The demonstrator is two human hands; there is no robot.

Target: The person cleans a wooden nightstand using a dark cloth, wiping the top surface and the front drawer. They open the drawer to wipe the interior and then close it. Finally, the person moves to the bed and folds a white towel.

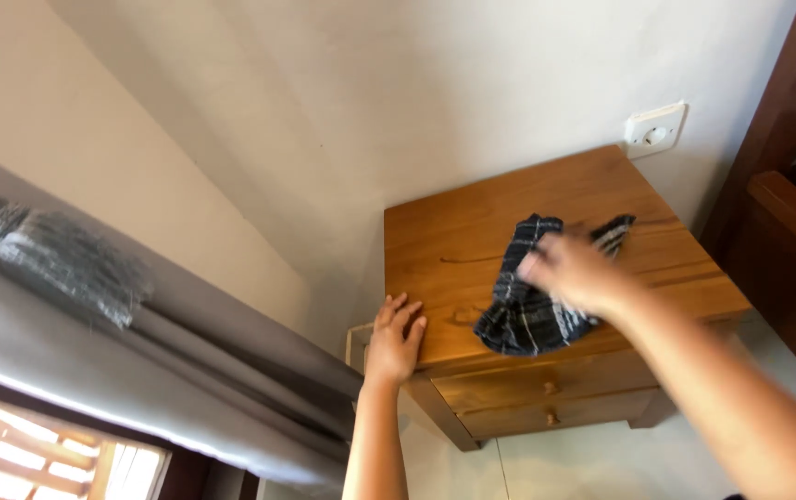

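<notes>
Wooden nightstand (453,231): right hand (572,270) fingers clamped on one checked cloth (527,315), left hand (395,341) fingers flat.

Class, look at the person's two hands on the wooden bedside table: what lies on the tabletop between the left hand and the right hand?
In the head view, between the left hand and right hand lie bare tabletop and the near part of the dark checked cloth.

No packages, labels, signs or screens in view.
Head camera takes in a wall, a wooden nightstand and curtains; none carries a sticker, tag, printed panel or display, from 12 o'clock round to 6 o'clock.
</notes>
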